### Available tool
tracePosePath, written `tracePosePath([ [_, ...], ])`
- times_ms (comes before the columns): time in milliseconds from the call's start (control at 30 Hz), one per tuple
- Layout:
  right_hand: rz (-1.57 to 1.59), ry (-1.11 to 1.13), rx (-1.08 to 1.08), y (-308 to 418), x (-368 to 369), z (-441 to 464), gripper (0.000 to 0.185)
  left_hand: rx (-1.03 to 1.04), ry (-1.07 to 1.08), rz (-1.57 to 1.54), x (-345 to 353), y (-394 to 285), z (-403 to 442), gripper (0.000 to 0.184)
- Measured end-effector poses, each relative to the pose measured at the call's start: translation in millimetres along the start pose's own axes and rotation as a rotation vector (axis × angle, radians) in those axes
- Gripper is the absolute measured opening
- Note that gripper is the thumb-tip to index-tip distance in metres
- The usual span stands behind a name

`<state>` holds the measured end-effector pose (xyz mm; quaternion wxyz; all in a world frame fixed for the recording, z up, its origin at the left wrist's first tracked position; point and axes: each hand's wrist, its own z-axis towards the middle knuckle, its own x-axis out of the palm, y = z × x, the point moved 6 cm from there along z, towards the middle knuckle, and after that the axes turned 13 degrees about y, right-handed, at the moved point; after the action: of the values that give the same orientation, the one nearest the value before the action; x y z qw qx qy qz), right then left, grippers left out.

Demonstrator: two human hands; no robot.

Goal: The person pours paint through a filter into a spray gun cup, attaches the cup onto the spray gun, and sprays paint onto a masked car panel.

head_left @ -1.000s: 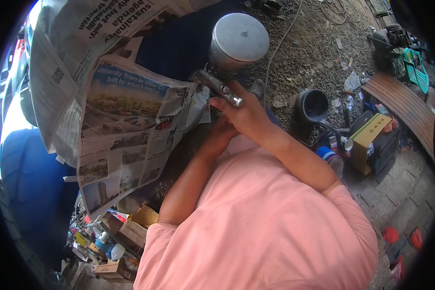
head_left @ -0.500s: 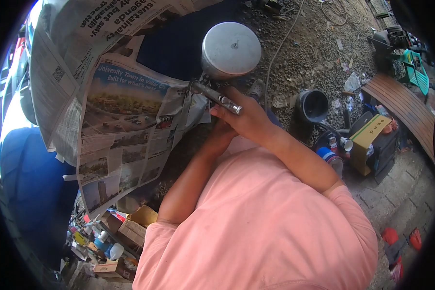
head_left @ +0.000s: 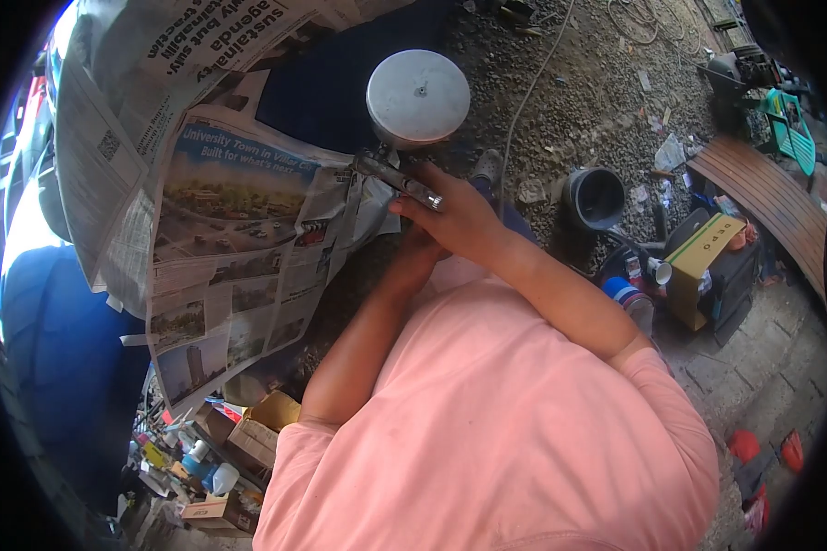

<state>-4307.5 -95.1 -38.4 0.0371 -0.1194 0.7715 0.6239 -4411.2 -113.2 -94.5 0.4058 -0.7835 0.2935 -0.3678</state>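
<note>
R hand [head_left: 458, 219] is clamped on the spray gun [head_left: 397, 180], at the body's rear end, so R is the nearer hand, w/ the gun right at its fingers. Gun's long axis runs from R hand out to person's left & slightly away from the pink shirt [head_left: 505, 404], front end close to the edge of the newspaper [head_left: 239, 207]. Round metal cup [head_left: 418, 96] sits on gun's far side, beyond R hand. L hand [head_left: 417, 259] is just below R in view, partly hidden; can't tell if open, closed or touching gun.
</note>
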Motion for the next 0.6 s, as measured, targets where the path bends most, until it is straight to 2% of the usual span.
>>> tracePosePath([
  [233, 0.070, -0.054, 0.057, -3, -4, -5, 0.053, 0.028, 0.031, -0.103, 10, -4, 1, 0.061],
  [400, 0.096, -0.093, 0.077, -3, -10, -8, 0.054, -0.018, 0.085, -0.017, 10, -11, 6, 0.063],
  [500, 0.048, -0.105, -0.011, 6, -15, -8, 0.053, 0.021, 0.073, -0.022, 6, -6, 8, 0.056],
  [600, 0.023, -0.001, -0.001, 12, -19, -9, 0.053, 0.000, 0.077, 0.020, 6, -4, 11, 0.050],
])
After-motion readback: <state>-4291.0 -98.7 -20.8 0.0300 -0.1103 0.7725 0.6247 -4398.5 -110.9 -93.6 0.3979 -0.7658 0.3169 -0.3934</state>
